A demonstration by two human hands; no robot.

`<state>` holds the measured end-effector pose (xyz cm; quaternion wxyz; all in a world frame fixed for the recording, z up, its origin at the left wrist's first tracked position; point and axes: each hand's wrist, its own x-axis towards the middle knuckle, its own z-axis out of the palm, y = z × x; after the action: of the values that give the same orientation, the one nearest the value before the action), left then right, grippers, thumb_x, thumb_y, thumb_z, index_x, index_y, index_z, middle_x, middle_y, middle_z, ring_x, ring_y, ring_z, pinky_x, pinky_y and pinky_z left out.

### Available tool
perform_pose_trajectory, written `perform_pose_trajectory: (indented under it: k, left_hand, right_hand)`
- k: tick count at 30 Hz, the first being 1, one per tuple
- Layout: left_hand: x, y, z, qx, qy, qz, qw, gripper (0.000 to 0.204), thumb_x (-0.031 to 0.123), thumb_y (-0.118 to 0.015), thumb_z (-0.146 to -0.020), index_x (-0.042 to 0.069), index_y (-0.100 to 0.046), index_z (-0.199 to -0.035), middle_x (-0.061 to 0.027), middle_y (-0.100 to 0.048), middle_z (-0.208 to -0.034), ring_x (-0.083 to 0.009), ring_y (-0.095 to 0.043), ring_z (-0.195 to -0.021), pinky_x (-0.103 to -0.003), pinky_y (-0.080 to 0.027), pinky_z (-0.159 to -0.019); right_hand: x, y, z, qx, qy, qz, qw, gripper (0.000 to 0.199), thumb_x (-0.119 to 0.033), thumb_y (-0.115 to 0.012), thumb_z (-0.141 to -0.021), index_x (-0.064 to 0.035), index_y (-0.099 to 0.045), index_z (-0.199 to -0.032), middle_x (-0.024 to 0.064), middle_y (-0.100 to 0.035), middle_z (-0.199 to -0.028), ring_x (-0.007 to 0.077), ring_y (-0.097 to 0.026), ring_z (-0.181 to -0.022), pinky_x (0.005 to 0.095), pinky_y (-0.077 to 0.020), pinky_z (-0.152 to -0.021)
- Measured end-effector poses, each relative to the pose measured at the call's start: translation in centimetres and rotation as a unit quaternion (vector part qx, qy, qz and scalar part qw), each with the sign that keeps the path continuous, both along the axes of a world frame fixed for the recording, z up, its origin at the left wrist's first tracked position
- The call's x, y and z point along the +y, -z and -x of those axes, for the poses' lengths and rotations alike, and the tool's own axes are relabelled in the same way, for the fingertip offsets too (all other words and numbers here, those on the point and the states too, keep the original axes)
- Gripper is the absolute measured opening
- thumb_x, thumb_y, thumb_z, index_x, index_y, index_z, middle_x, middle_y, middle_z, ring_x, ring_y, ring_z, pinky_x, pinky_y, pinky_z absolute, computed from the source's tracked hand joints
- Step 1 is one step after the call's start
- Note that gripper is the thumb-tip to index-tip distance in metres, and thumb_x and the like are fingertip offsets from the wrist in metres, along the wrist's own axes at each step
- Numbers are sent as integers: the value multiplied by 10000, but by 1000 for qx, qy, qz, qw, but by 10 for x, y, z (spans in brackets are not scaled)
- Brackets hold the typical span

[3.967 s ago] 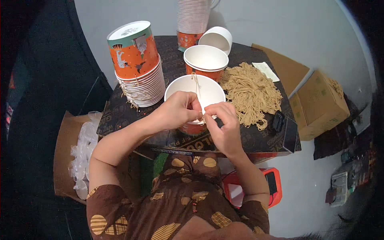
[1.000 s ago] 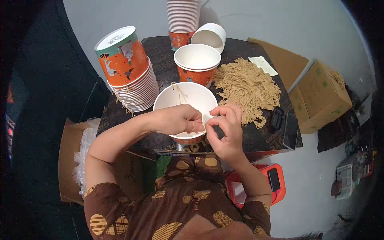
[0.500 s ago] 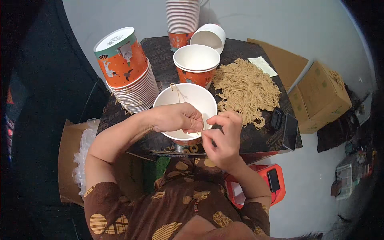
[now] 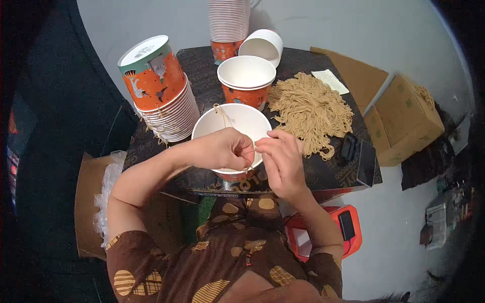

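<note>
A white-lined paper bucket (image 4: 203, 127) stands at the table's front edge under my hands. A tan cord (image 4: 218, 109) loops over its far-left rim and hangs inside. My left hand (image 4: 227, 149) reaches across the bucket, thumb and fingers closed on the cord at the near-right rim, where a small knot shows. My right hand (image 4: 284, 164) is just right of it, fingertips pinched together on what appears to be the cord's thin end. My fingers hide most of that part. Right of the bucket lies a heap of tan cords (image 4: 310, 111).
Upside-down orange buckets (image 4: 156, 81) with cords are stacked at left. Two nested buckets (image 4: 246, 76), a tipped bucket (image 4: 262, 45) and a tall stack (image 4: 228, 22) stand behind. A dark box-like object (image 4: 366, 161) is at right; a red stool (image 4: 351, 214) stands below.
My right hand has turned, its fingers drawn together and shifted slightly up by the rim. My left hand stays at the rim, its grip slightly changed. The bucket has not visibly moved on the table.
</note>
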<state>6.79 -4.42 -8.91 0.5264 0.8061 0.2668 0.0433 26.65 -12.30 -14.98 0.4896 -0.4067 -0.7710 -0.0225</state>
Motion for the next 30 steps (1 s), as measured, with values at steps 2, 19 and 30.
perform_pose_trajectory:
  k: [2, 19, 30]
  left_hand:
    - [-9, 0, -1, -3, -11, -49, 999, 80, 82, -694, -832, 32, -632, -838, 3, -629, -761, -84, -573, -737, -265, -469, -698]
    - [-23, 32, 5, -213, -34, -518, 828, 179, 19, -733, -786, 49, -578, -871, -91, -609, -732, -304, -603, -669, -405, -453, -707]
    - [-25, 28, 9, -202, -75, -454, 865, 91, 37, -710, -839, 30, -624, -868, -115, -615, -721, -290, -611, -653, -378, -475, -680]
  right_hand:
    - [3, 3, 0, -3, 0, 8, 1000, 138, -71, -640, -851, -89, -658, -986, 67, -649, -995, 295, -553, -1094, 458, -340, -946]
    - [-1, -6, 6, 37, -5, 115, 993, 115, -121, -688, -839, -72, -728, -935, 69, -655, -877, 260, -549, -1041, 431, -325, -928]
    - [-2, -7, 9, 31, -20, 120, 992, 64, -104, -687, -824, -71, -656, -869, 69, -613, -951, 282, -527, -1057, 438, -346, -910]
